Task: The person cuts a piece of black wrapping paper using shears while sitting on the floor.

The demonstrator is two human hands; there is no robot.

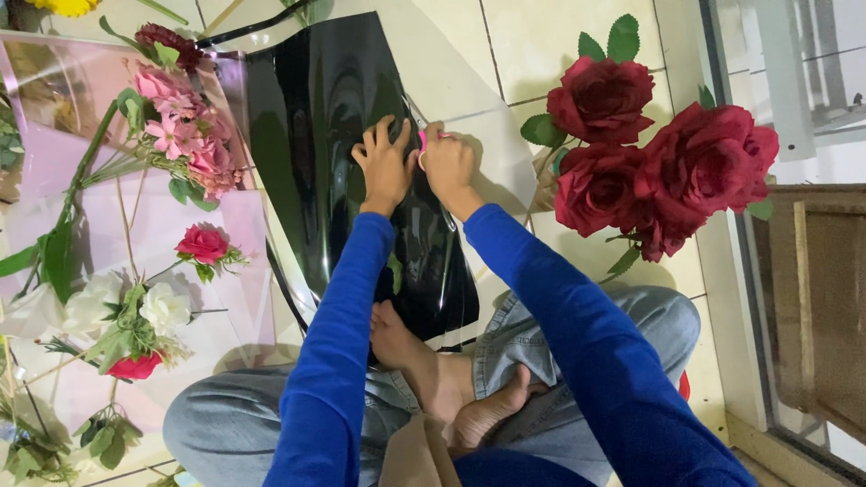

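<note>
1. Tiled floor, pale cream, serves as the work area; the person sits cross-legged on it, bare feet tucked in front, blue sleeves reaching forward.
2. Glossy black wrapping sheet lies flat on the floor directly under both hands, running from beyond the fingertips back toward the feet. A clear film sheet lies beneath and to the right of it.
3. Progress, judged from the layout: the black sheet appears to be mid-cut. Both hands sit roughly halfway along its length; the part ahead of the hands looks whole. Whether a cut line runs behind the hands cannot be made out, since the glare hides it.
4. Left hand: palm down, fingers spread, pressing flat on the black sheet. It grips nothing; it pins the sheet.
5. Right hand: closed around a pink-handled tool, probably scissors, just beside the left thumb. The blades are not clearly visible.
6. Both wrists are near level, elbows in, forearms converging so that the hands almost touch.
7. Right of the right hand, apart from it: a bunch of dark red roses on the floor.
8. Left of the left hand: pink wrapping paper carrying pink blossoms, a small red rose and white flowers, none yet wrapped.
</note>
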